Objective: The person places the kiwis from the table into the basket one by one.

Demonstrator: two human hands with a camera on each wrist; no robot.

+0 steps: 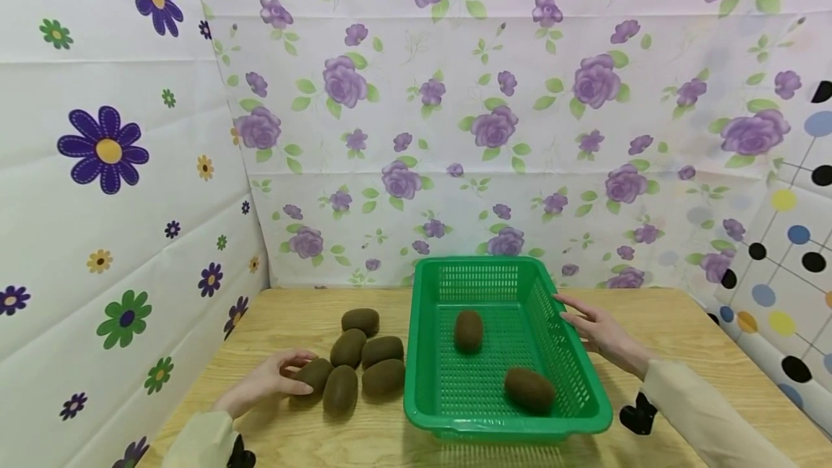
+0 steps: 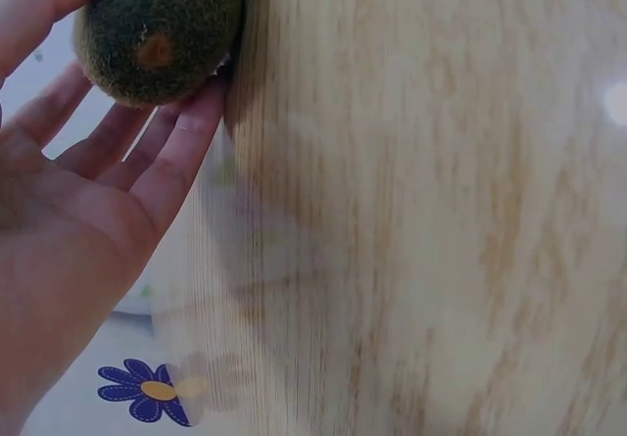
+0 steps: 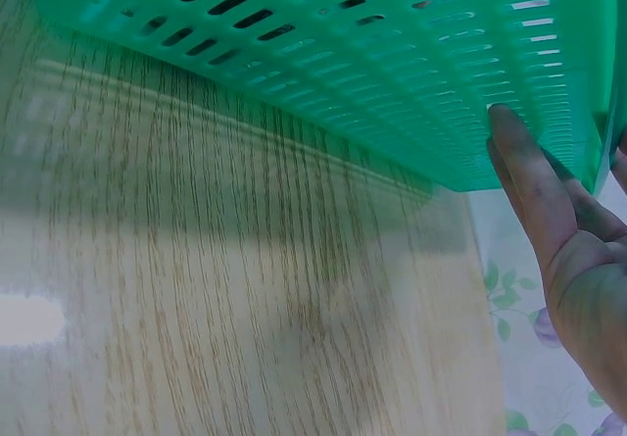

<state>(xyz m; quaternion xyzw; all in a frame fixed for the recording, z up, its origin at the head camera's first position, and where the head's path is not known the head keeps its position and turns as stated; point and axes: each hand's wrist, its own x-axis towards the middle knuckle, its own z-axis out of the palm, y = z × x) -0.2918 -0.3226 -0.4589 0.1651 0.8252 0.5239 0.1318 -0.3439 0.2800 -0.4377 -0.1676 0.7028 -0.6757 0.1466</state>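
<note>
My left hand point(image 1: 276, 380) grips a brown, fuzzy kiwi point(image 1: 313, 375) at the left of a group on the table. In the left wrist view, the thumb lies on one side of this kiwi point(image 2: 162, 29) and the fingers on the other. Several more kiwis point(image 1: 341, 390) lie close beside it. A green plastic basket point(image 1: 422, 421) stands right of the group, with one kiwi point(image 1: 468, 331) towards its back and another kiwi point(image 1: 529, 389) near its front. My right hand point(image 1: 601, 331) touches the basket's right side near the rim, its fingers extended against the slotted outer wall point(image 3: 392, 73).
The wooden table point(image 1: 292, 446) runs back to a floral curtain point(image 1: 403, 128). A flower-patterned sheet point(image 1: 130, 237) hangs at the left, a dotted one point(image 1: 780, 273) at the right.
</note>
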